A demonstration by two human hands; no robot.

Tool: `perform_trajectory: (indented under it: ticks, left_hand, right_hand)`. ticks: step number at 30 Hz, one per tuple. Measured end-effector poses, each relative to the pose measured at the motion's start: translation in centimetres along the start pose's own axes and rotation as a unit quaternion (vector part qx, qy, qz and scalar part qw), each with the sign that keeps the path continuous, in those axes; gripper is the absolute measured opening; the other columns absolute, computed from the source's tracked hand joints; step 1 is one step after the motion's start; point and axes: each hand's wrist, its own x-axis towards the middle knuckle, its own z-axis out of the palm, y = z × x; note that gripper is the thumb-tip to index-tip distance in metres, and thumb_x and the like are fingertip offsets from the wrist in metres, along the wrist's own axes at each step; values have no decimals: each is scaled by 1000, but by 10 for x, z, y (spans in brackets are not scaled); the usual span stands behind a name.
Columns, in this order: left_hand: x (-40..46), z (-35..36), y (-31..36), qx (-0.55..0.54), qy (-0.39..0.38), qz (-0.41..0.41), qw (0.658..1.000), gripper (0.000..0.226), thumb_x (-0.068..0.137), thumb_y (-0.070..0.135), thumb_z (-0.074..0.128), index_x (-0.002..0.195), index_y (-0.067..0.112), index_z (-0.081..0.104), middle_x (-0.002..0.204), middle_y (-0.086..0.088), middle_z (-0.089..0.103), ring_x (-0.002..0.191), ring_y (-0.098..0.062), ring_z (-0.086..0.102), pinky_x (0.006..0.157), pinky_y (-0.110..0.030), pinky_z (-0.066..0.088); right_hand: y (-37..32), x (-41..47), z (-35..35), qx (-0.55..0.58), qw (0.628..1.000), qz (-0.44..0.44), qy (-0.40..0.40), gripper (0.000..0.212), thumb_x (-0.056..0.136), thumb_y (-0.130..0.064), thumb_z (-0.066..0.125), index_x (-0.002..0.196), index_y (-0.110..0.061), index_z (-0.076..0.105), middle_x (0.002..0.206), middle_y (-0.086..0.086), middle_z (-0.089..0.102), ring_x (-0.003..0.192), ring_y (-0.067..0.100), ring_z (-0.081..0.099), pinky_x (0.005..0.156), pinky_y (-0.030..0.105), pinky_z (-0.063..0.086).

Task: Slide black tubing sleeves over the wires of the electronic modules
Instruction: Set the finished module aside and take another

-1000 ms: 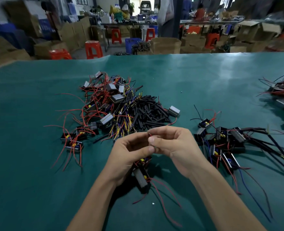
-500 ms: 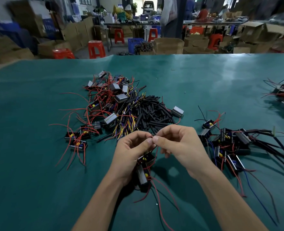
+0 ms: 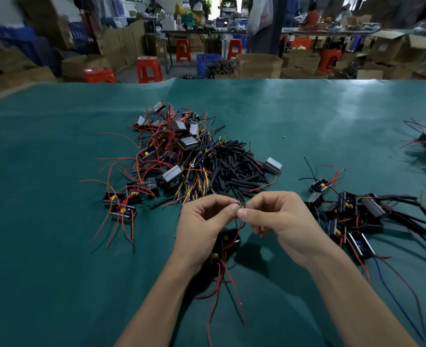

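both hands meet fingertip to fingertip above the green table (image 3: 56, 246), and each is closed in a fine pinch. my left hand (image 3: 202, 221) has thumb and forefinger nipped on the ends of thin red wires (image 3: 240, 222) that rise from a black module (image 3: 223, 249) hanging under its palm, just nearer me than the pinch. my right hand (image 3: 279, 219) pinches at the same spot from the other side; i cannot tell whether it already has a sleeve between its fingers or only the wire tips, since the point of contact is too small to read.

taking the heap of black tubing sleeves (image 3: 234, 169) as my landmark: the hands sit just on the near side of it, almost touching its closest pieces. to its left and running behind it lies the tangle of unsleeved modules (image 3: 162, 156) with loose red, yellow and blue leads. to its right, well apart, lies a group of modules with long black sleeved leads (image 3: 372, 216), which i take as the done pile. one grey module (image 3: 273, 165) rests against the heap's right edge.

i judge the step in hand to be gathering and lining up the wire ends so a sleeve can go on. the next move calls for a steady left pinch holding the tips together and straight, and the right bringing a sleeve's open mouth square onto them, then pushing it down toward the module without splaying a strand.
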Motion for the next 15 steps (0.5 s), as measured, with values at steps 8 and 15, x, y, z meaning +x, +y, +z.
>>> perform_trajectory:
  ticks: [8,15]
  left_hand:
    - [-2,-3,11,-92,-92,-98,987,6,73,21,78,77,22,74,78,1,70,73,-11,64,67,-23,51]
    - [0,-3,12,-112,-106,-138,978,9,82,16,71,77,23,71,79,1,68,76,-10,64,62,-22,50]
  right_hand:
    - [-2,-1,-6,65,996,0,-54,8,75,-12,80,75,-12,72,72,5,62,63,12,53,55,20,43]
    - [0,0,-8,66,997,9,-43,17,68,-21,83,77,-11,73,71,5,63,61,11,55,53,20,45]
